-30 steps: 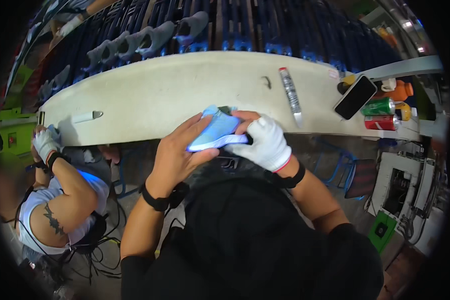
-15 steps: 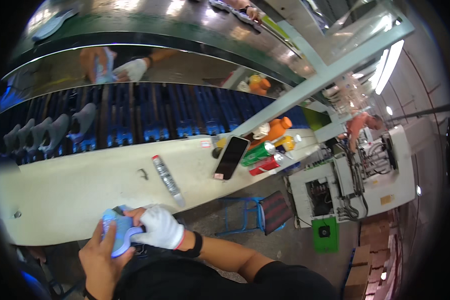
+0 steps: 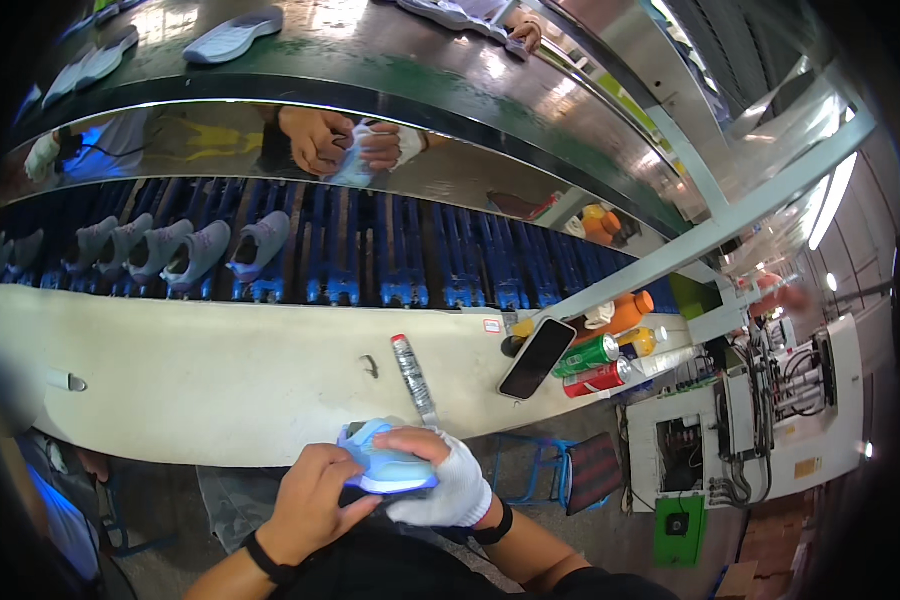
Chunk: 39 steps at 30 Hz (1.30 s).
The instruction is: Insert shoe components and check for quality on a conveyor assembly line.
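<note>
A light-blue shoe (image 3: 390,465) with a pale sole is held between my two hands, above the near edge of the cream bench (image 3: 170,380). My left hand (image 3: 315,495), bare with a black band at the wrist, grips its left end with the fingers on top. My right hand (image 3: 450,485), in a white glove that leaves fingertips bare, wraps round the right end. Just beyond the shoe lies a silver, tape-wrapped tool (image 3: 414,378) with a red end. A small dark bent piece (image 3: 371,366) rests to its left.
Several grey shoes (image 3: 260,245) sit on a blue slatted conveyor (image 3: 370,250) behind the bench. Pale soles (image 3: 235,36) lie on a higher belt. A phone (image 3: 537,358), a green can (image 3: 588,355), a red can (image 3: 598,378) and bottles (image 3: 630,310) stand at right, by a slanting metal post (image 3: 660,255).
The shoe has been turned in my hands, its sole edge now low and facing me. My right hand has shifted round its right end. The whole view has swung left.
</note>
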Available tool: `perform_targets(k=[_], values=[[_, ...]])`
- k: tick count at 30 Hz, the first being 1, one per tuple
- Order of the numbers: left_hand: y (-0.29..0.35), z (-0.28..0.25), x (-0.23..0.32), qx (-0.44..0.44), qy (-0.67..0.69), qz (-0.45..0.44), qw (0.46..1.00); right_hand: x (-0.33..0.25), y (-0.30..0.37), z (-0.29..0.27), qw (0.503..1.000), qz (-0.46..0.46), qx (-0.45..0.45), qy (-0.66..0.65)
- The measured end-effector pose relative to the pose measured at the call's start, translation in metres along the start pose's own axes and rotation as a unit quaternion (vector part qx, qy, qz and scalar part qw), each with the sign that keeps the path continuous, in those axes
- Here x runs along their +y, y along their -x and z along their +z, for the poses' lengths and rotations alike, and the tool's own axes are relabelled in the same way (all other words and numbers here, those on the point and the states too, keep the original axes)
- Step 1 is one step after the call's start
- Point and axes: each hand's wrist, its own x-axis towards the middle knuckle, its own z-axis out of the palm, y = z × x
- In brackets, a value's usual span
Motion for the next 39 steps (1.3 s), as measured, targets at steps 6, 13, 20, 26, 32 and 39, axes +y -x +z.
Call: perform_targets(k=[6,13,20,26,32,39], values=[[0.004,0.018,-0.009,0.044,-0.027,-0.006,0.999,0.010,0.000,0.017,0.997,0.033,0.070,0.005],[-0.002,0.021,-0.003,0.067,0.033,-0.077,0.994,0.009,-0.011,0.025,0.992,0.027,0.120,0.026],[0.012,0.006,0.007,0.029,0.026,-0.083,0.996,-0.006,-0.009,0.049,0.986,0.006,0.153,0.061],[0.010,0.004,0.010,0.059,0.055,0.015,0.997,-0.008,-0.011,0.053,0.980,-0.019,0.100,0.170],[-0.007,-0.001,-0.002,0.058,0.052,0.091,0.993,0.017,-0.037,0.014,0.994,-0.099,-0.047,0.016],[-0.002,0.006,-0.007,0.058,0.096,0.038,0.993,0.027,-0.039,-0.002,0.989,-0.092,-0.119,-0.010]])
